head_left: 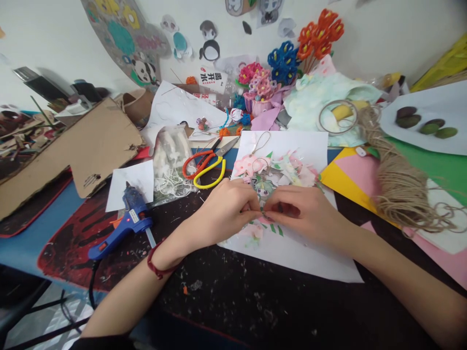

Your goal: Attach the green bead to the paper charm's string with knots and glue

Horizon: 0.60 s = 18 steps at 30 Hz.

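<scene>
Over a white paper sheet (310,257), my left hand (229,209) and my right hand (308,211) meet with thumbs and forefingers pinched. Whatever sits between the fingertips is too small to make out. Just behind them shows a small green-haired cartoon cutout (262,188), partly covered by my fingers. A pink paper piece (250,165) with a twine loop lies beyond it. More pink and green paper scraps (299,170) are spread on the sheet, and small green strips (277,229) lie below my fingertips.
Red-and-yellow-handled scissors (209,172) lie at the back left, beside a plastic bag of white strings (173,170). A blue glue gun (133,218) rests to the left, near cardboard (83,141). On the right are a twine bundle (396,180) and a tape roll (337,116). Craft flowers (284,63) stand behind.
</scene>
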Motion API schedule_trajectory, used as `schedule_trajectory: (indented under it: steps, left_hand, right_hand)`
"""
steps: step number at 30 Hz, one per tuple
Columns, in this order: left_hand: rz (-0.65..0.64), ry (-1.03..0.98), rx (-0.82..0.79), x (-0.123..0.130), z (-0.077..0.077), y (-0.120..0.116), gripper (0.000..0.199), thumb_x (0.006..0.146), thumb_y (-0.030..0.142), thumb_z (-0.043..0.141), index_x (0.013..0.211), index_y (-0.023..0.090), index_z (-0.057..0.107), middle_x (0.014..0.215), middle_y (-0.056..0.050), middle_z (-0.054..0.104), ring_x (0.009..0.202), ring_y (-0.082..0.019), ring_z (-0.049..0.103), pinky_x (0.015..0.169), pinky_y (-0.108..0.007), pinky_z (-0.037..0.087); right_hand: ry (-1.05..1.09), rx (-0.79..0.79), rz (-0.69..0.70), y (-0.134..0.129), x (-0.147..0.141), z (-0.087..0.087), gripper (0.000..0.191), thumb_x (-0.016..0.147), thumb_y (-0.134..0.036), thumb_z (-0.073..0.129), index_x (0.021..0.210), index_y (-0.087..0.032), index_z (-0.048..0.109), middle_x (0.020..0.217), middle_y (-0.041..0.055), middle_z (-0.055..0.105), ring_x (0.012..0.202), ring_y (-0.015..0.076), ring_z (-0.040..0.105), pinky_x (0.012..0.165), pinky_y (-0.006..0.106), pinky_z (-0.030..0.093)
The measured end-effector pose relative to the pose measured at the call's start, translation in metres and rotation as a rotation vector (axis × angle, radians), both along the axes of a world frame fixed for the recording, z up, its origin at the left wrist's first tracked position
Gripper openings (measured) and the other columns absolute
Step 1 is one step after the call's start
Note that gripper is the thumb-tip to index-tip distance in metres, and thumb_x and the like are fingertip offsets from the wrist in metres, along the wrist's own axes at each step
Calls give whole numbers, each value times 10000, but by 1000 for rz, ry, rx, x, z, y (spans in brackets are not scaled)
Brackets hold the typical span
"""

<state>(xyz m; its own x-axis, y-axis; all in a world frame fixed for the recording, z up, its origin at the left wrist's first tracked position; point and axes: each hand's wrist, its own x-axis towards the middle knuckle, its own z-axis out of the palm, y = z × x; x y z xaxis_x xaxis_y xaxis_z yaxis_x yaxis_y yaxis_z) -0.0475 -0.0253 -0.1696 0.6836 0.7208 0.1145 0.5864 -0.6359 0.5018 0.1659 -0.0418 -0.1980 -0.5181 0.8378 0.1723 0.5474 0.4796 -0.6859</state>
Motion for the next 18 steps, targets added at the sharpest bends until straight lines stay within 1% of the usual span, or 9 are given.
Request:
schedule_trajectory:
  steps: [5,9,11,15,18]
  left_hand:
    - [49,3,29,1,0,-2,200,818,166,782,666,159,652,636,31,599,716,-150,523,713,-307,336]
    - [45,8,2,2,-2,-3,188,803,157,798,681,157,655,624,44,584,710,-143,526,736,-311,321]
    - [37,19,4,1,-2,-2,172,803,184,812,707,166,671,645,45,586,724,-145,533,729,-307,312]
    - [19,51,44,-7,7,2,224,803,330,830,778,175,670,739,35,602,749,-149,550,707,-299,307]
    - [13,86,69,-19,18,0,224,844,353,791,909,180,664,839,14,616,794,-159,566,728,-297,341]
  right_hand:
    - [-3,5,3,1,-1,0,114,903,-234,666,796,-210,697,733,-6,645,699,138,565,593,268,377]
    - [-3,21,1,1,-1,-1,108,893,-217,681,786,-204,693,717,-16,633,689,129,555,595,259,373]
    - [-4,24,3,1,-1,-1,109,890,-211,684,782,-203,694,716,-18,634,688,128,555,596,258,373]
    - [0,16,2,1,-1,-1,89,887,-197,685,801,-206,705,731,-18,643,700,128,560,603,258,373]
    - [6,-1,-1,1,0,0,74,891,-198,685,823,-209,713,739,-22,650,692,122,557,600,256,374]
